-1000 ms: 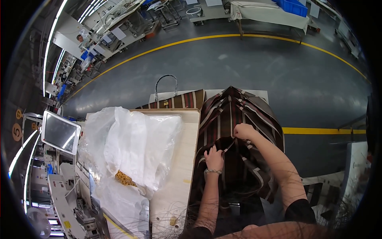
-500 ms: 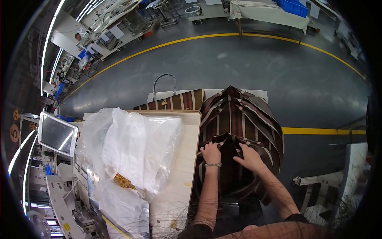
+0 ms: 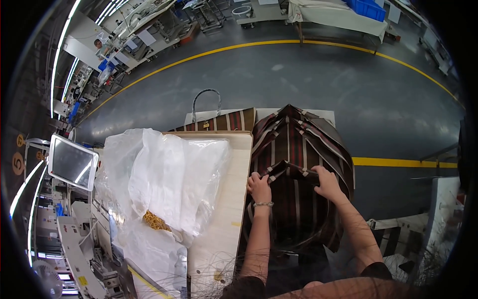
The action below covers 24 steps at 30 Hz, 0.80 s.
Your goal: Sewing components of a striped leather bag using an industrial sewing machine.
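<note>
A pile of brown, red and cream striped fabric pieces (image 3: pixel 294 139) stands peaked in front of me, several folded layers showing. My left hand (image 3: pixel 260 187), wearing a bracelet, grips the folded edge of the nearest piece at its left side. My right hand (image 3: pixel 328 184) has its fingers curled over that same edge on the right, beside a pale patch. Just left of the pile, a wooden board (image 3: pixel 229 199) bears crumpled translucent plastic and white wrapping (image 3: pixel 159 174), with yellow ring-like items (image 3: pixel 154 219) among it. Behind, a striped bag (image 3: pixel 219 119) has an upright handle and gold-coloured fitting.
A white-framed screen (image 3: pixel 72 162) and machine (image 3: pixel 79 249) stand at left. Across the grey floor (image 3: pixel 274 74) with yellow lines are a covered table (image 3: pixel 333 22), blue bin (image 3: pixel 368 10) and workbenches, where a co-worker (image 3: pixel 102 47) is at upper left. A pale panel (image 3: pixel 440 209) stands at right.
My right hand left the middle of the fabric, dropped back, then moved up to the right edge. My left hand shifted slightly left and up. The nearest piece's edge now sits higher and flatter.
</note>
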{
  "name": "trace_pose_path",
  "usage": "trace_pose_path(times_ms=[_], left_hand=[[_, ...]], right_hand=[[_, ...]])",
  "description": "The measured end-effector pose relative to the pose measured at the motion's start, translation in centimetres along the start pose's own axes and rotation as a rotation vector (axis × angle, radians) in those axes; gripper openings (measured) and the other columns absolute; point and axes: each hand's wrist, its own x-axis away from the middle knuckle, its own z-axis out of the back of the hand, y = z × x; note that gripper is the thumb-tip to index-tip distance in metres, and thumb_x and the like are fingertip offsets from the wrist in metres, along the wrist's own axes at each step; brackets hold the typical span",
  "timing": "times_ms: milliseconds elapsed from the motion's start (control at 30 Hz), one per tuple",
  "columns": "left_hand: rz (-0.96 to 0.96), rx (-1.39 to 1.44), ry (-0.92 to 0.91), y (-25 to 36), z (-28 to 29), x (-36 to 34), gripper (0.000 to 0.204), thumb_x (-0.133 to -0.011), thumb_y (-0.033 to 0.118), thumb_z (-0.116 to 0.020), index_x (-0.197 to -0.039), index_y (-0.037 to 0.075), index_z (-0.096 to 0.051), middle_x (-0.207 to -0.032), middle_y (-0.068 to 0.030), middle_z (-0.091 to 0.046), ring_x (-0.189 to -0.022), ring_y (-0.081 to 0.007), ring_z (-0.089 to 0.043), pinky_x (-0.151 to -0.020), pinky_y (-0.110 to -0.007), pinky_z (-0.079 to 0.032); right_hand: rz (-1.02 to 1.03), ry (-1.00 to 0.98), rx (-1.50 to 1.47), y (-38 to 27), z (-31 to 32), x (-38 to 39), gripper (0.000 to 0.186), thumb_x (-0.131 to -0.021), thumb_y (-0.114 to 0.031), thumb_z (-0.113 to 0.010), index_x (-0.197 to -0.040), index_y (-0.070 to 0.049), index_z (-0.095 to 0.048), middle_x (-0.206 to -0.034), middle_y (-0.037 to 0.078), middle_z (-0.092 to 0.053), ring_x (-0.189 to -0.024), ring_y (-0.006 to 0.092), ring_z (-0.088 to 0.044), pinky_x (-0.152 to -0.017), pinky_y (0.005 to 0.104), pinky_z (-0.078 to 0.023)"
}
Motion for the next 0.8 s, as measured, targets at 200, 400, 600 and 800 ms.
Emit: trace_pose_path(times_ms=[200,400,600,800], left_hand=[[-0.085,0.064,-0.084,-2.1,0.0,0.6,0.022,-0.073,0.021,-0.074,-0.094,0.023,-0.073,-0.139,-0.0094,-0.044,-0.132,-0.0276,-0.035,-0.107,-0.052,-0.021],[-0.208,-0.003,0.036,-4.0,-1.8,-0.1,0.014,-0.074,0.014,-0.07,-0.087,0.016,-0.072,-0.106,-0.0066,-0.067,-0.104,-0.0233,-0.06,-0.105,-0.046,-0.031],[-0.265,0.086,0.171,-4.2,-1.3,0.0,0.008,-0.074,0.005,-0.064,-0.081,0.008,-0.068,-0.083,-0.0057,-0.066,-0.08,-0.025,-0.063,-0.095,-0.044,-0.042],[-0.254,0.144,0.22,0.2,4.7,-3.7,0.011,-0.073,0.003,-0.065,-0.082,0.009,-0.067,-0.082,-0.0066,-0.065,-0.078,-0.0259,-0.062,-0.097,-0.043,-0.04]], right_hand=[[0.089,-0.159,0.207,2.7,-0.9,-2.7,0.048,-0.062,-0.015,-0.071,-0.108,-0.018,-0.058,-0.111,0.009,-0.055,-0.106,0.0308,-0.054,-0.087,0.0459,-0.037],[0.202,-0.232,0.506,1.1,-0.5,-2.9,0.043,-0.067,-0.016,-0.066,-0.109,-0.024,-0.064,-0.1,0.008,-0.058,-0.095,0.0264,-0.058,-0.083,0.0423,-0.036],[0.445,-0.143,0.596,0.1,-0.7,-2.3,0.035,-0.068,-0.009,-0.061,-0.1,-0.022,-0.068,-0.082,0.007,-0.058,-0.079,0.0242,-0.059,-0.077,0.0382,-0.036],[0.339,0.093,0.432,-2.5,4.3,-2.9,0.034,-0.068,-0.007,-0.061,-0.099,-0.02,-0.067,-0.077,0.005,-0.057,-0.079,0.0224,-0.059,-0.077,0.0382,-0.034]])
